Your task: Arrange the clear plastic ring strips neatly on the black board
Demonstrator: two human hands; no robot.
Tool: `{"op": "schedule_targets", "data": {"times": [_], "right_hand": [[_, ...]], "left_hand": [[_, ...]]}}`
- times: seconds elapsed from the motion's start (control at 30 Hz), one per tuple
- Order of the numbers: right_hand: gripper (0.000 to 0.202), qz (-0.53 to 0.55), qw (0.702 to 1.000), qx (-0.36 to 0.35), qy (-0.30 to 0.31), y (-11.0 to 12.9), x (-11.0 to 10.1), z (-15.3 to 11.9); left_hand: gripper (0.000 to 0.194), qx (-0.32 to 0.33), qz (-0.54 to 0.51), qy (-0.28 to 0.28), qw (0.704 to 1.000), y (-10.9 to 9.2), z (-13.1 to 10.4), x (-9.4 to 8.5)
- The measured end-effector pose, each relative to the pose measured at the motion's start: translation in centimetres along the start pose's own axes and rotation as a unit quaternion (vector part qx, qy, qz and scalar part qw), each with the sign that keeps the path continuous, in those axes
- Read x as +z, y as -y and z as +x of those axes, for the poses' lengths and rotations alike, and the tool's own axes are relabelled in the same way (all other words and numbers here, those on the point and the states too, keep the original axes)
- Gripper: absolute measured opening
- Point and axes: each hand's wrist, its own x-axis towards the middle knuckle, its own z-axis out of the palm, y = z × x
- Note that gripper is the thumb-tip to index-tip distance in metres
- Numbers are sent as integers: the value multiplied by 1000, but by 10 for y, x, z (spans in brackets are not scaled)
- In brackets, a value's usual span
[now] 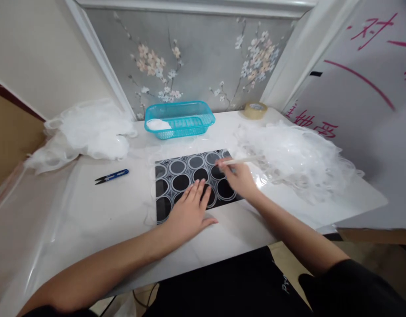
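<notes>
A sheet with rows of pale ring outlines and dark round centres [181, 182] lies on the white table. My left hand [190, 204] rests flat on its front part, fingers spread. My right hand [238, 176] is closed around a thin whitish stick [244, 160], over the sheet's right side. The stick slants up to the right; I cannot tell whether its tip, hidden near the fingers, touches the sheet. Close by on the right is a heap of clear plastic pieces with ring-shaped edges [295, 154].
Blue-handled thread snips [112, 176] lie at the left. Behind them is a pile of white ring-edged film [90, 130]. A turquoise plastic basket [190, 130] holds a few white discs [158, 125]. A tape roll [255, 110] sits at the back, near the wall panel [203, 53].
</notes>
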Motion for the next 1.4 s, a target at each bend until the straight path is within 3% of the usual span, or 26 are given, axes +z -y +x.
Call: {"op": "schedule_targets", "data": {"times": [0.1, 0.2, 0.5, 0.93, 1.27, 1.4], "right_hand": [[21, 72, 995, -15, 68, 16, 36, -18], [22, 101, 992, -22, 76, 21, 50, -25], [24, 131, 987, 51, 75, 19, 50, -27], [23, 71, 995, 20, 70, 19, 51, -29], [24, 65, 995, 16, 71, 18, 51, -28], [25, -7, 996, -43, 84, 17, 54, -36]], "left_hand": [[88, -19, -1, 10, 1000, 11, -18, 9], [88, -3, -4, 4, 1000, 17, -25, 13], [92, -11, 20, 0, 1000, 11, -24, 11], [96, -8, -13, -1, 1000, 13, -23, 16], [97, -14, -26, 29, 999, 13, -22, 14], [98, -11, -36, 31, 999, 13, -21, 12]]}}
